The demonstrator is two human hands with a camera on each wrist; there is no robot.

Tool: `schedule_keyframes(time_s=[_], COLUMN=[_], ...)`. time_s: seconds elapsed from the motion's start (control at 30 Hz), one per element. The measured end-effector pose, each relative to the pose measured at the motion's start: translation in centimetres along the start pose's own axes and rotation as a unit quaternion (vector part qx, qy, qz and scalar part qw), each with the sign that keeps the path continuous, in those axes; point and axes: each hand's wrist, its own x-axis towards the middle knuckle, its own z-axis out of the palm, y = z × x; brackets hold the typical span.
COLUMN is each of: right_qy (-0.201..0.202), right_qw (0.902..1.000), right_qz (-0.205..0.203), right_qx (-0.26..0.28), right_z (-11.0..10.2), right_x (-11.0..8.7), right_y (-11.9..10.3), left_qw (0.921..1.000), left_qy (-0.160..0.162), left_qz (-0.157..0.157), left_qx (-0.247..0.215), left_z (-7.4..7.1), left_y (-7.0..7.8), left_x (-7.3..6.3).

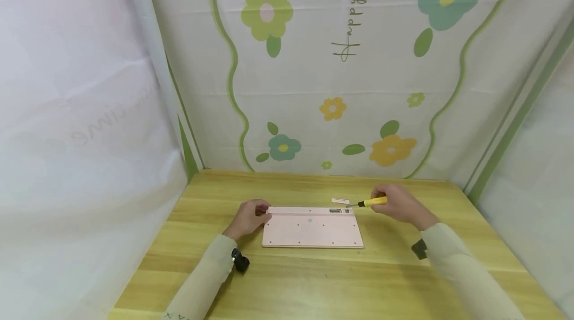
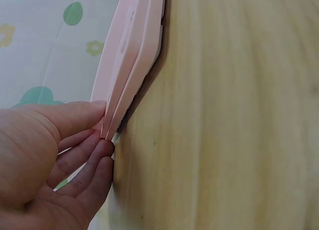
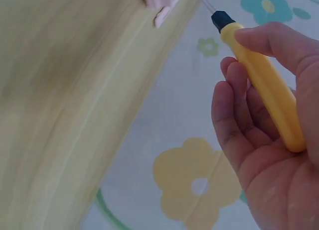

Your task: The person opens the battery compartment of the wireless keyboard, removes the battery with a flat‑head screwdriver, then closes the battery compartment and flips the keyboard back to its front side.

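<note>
A pink keyboard (image 1: 311, 230) lies underside up on the wooden table, small screws dotted over its back. At its far right corner, an uncovered battery compartment (image 1: 338, 211) shows. My left hand (image 1: 246, 217) pinches the keyboard's far left corner, thumb on the upper face and fingers at the lower edge, as the left wrist view shows. In my right hand (image 1: 398, 204) I grip a screwdriver with a yellow handle (image 3: 266, 85) and a black collar. Its thin metal shaft points left, the tip overlapping the compartment's right end in the head view.
A small pink battery cover (image 1: 340, 201) rests on the table just behind the keyboard. White fabric with printed flowers (image 1: 333, 108) hangs behind the wooden table (image 1: 305, 285), and plain white sheets stand at both sides. Dark cameras are strapped to both wrists.
</note>
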Motion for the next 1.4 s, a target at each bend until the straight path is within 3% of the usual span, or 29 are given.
schedule_keyframes(time_s=[0.23, 0.5, 0.8, 1.1, 1.4], right_qy=[-0.021, -0.036, -0.048, -0.084, -0.079], right_qw=[0.9997, 0.9993, 0.997, 0.993, 0.9951], right_qz=[-0.014, -0.009, -0.03, -0.011, -0.011], right_qx=[-0.006, -0.009, -0.053, -0.082, -0.058], right_z=[0.0, 0.4, -0.2, -0.3, 0.0], right_x=[1.6, 2.1, 2.8, 4.3, 4.5], right_y=[-2.1, -2.3, -4.2, -6.6, -5.7], left_qw=[1.0, 0.9999, 1.0, 0.9999, 0.9999], left_qy=[-0.001, -0.016, -0.009, -0.012, -0.008], left_qz=[0.001, 0.001, 0.0, -0.006, -0.002], left_qx=[-0.001, 0.001, -0.002, 0.001, 0.007], left_z=[-0.2, -0.3, -0.2, -0.4, -0.3], left_y=[0.1, 0.3, 0.2, 0.3, 0.4], left_x=[0.0, -0.1, 0.0, -0.2, 0.0])
